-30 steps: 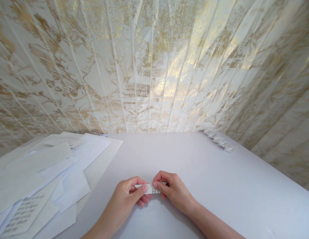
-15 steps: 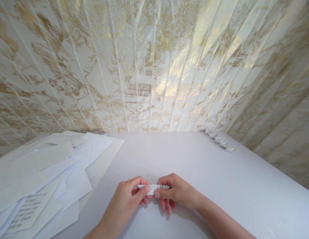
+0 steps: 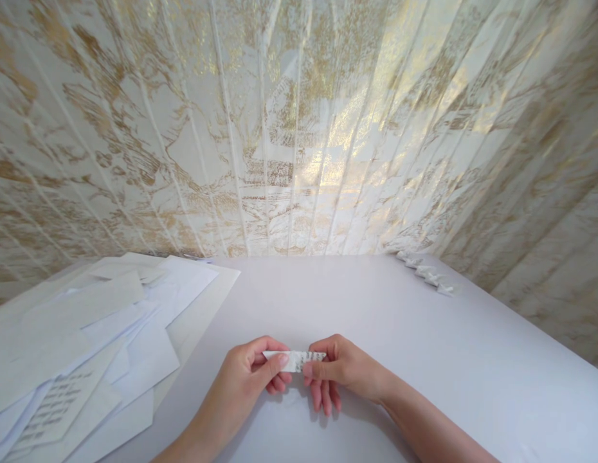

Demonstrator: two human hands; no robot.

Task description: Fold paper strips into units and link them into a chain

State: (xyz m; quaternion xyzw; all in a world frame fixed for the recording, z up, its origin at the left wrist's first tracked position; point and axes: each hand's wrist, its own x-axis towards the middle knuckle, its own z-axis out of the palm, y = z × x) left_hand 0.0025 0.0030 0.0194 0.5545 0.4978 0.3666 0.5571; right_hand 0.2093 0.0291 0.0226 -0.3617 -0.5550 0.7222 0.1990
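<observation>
A small folded strip of white paper (image 3: 295,362), with dark print toward its right end, is held level above the table between my two hands. My left hand (image 3: 253,370) pinches its left end, thumb on the near face and fingers behind. At the other end my right hand (image 3: 335,366) grips it between thumb and forefinger, the lower fingers hanging loosely below. Fingers cover both ends of the strip in part.
Loose white paper sheets (image 3: 149,347), some printed, lie heaped on the left of the white table (image 3: 366,302). Several small folded paper pieces (image 3: 429,276) form a row at the far right edge. A gold-patterned curtain (image 3: 280,128) hangs behind.
The paper strip has tilted so more of its printed face shows, and it sits slightly higher. My right thumb has shifted slightly along it; both hands still hold on.
</observation>
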